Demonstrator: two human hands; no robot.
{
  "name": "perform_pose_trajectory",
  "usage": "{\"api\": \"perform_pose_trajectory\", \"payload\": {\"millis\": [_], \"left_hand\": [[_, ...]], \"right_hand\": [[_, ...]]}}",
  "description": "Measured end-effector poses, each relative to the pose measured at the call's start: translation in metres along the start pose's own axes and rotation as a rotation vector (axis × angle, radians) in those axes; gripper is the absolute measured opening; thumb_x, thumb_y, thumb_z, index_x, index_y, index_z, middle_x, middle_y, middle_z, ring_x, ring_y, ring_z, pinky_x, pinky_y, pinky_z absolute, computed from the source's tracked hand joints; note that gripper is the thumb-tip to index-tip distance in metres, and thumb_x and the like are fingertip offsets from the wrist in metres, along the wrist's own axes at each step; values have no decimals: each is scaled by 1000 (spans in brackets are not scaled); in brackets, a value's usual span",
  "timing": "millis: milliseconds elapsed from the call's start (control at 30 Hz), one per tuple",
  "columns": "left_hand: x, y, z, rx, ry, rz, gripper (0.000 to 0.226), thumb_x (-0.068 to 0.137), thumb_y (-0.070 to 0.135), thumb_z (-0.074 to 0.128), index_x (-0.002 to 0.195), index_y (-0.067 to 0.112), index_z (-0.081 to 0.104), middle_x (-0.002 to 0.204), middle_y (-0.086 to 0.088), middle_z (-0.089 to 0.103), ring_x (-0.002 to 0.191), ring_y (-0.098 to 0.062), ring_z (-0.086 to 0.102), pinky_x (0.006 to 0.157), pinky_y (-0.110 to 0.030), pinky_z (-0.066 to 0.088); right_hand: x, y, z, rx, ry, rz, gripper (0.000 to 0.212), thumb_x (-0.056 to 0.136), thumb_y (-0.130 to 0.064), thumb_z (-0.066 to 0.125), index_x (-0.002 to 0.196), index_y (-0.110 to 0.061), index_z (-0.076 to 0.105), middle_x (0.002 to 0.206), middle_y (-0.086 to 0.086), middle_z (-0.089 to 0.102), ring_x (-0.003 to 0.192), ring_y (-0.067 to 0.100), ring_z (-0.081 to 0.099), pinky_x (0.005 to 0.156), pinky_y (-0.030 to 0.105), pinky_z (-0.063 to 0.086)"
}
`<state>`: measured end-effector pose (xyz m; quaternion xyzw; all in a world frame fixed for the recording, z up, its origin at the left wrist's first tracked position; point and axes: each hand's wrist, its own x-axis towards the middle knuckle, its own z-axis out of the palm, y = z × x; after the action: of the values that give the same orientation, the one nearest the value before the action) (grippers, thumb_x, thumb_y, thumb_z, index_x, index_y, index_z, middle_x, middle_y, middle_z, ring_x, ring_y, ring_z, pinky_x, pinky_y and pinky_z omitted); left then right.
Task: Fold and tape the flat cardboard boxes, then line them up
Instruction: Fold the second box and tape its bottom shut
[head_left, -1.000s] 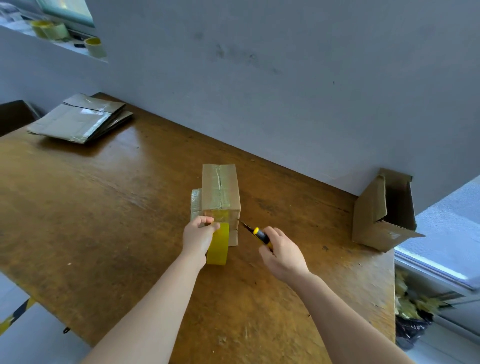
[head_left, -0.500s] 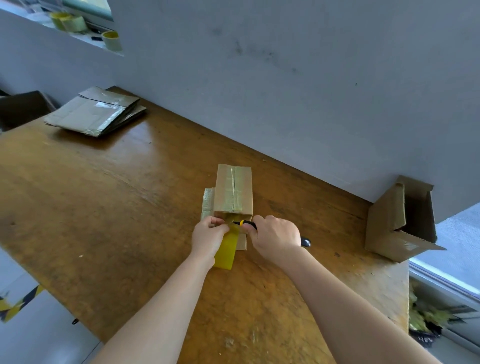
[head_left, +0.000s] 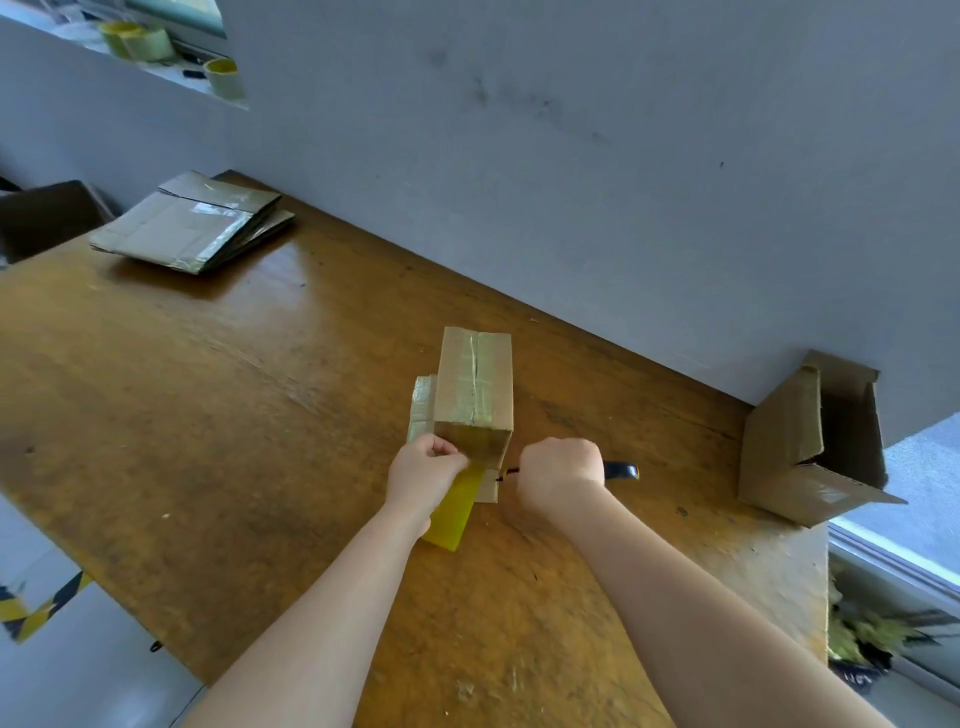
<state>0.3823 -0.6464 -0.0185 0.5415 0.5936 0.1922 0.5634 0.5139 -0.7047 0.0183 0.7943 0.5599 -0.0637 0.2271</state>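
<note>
Pointing its long axis at the wall, the box lies seam-up; left hand pinches tape, right hand curls round the knife.

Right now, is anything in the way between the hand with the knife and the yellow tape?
Nothing visible is. The right hand grips the knife, its tip at the near edge of the box, right beside the tape that the left hand pinches.
</note>
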Motion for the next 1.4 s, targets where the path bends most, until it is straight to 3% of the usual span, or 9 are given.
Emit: {"api": "perform_pose_trajectory", "payload": {"millis": [233, 400, 567, 733, 867, 933, 1033, 1133, 1400], "left_hand": [[2, -1, -3, 63, -17, 27, 4, 85, 18, 65, 87, 15, 62, 90, -6, 61, 77, -15, 53, 60, -25, 41], [5, -6, -13, 123, -51, 57, 5, 85, 18, 65, 87, 14, 63, 91, -11, 60, 81, -21, 55, 66, -32, 44], [-1, -6, -22, 412, -31, 283, 4, 88, 23, 65, 86, 22, 62, 78, -1, 59, 77, -15, 56, 59, -20, 42], [-16, -14, -22, 708, -6, 562, 7, 94, 28, 56, 96, 23, 61, 82, 8, 57, 77, -10, 56, 56, -17, 39], [-26, -34, -16, 879, -81, 755, 20, 95, 27, 50, 109, 18, 62, 103, 0, 60, 87, -21, 61, 69, -33, 51], [-31, -43, -15, 954, -102, 821, 25, 97, 31, 50, 116, 20, 61, 115, -1, 52, 89, -20, 62, 72, -27, 50], [-31, -55, -14, 1006, -135, 917, 24, 96, 33, 53, 110, 17, 64, 126, -2, 44, 95, -14, 59, 77, -21, 49], [-27, -67, -9, 1088, -233, 962, 23, 96, 27, 54, 109, 10, 64, 135, -5, 43, 102, -17, 57, 77, -28, 54], [-11, -63, -11, 895, -136, 1128, 34, 93, 34, 46, 97, 14, 73, 78, 2, 69, 66, -15, 65, 52, -27, 54]], "right_hand": [[-11, 5, 55, 281, -42, 35, 46, 97, -58, 38, 103, -18, 61, 95, 2, 66, 87, 23, 64, 63, 32, 44], [-22, 8, 85, 303, -29, 23, 46, 95, -58, 43, 122, -23, 55, 114, 4, 63, 109, 25, 57, 78, 33, 44], [-19, 7, 85, 289, 67, 25, 48, 92, -60, 47, 124, -27, 58, 118, 2, 57, 113, 22, 49, 88, 32, 42], [-8, -4, 62, 541, 332, 88, 57, 89, -61, 52, 129, -20, 49, 120, 2, 54, 112, 22, 50, 85, 32, 47], [4, -15, 41, 766, 454, 116, 80, 86, -53, 63, 150, -23, 25, 144, 3, 39, 128, 21, 44, 84, 31, 52], [10, -18, 35, 767, 436, 72, 83, 88, -46, 65, 152, -31, 16, 154, 2, 29, 135, 20, 39, 86, 33, 53], [15, -19, 29, 734, 390, 21, 77, 92, -39, 63, 153, -37, 16, 159, 2, 21, 141, 22, 33, 94, 34, 50], [17, -19, 29, 735, 371, 11, 70, 94, -39, 60, 152, -36, 21, 158, 2, 26, 140, 22, 36, 95, 36, 50], [24, -11, 34, 785, 392, -16, 62, 94, -41, 59, 149, -33, 33, 148, 0, 43, 126, 21, 51, 89, 34, 52]]}}
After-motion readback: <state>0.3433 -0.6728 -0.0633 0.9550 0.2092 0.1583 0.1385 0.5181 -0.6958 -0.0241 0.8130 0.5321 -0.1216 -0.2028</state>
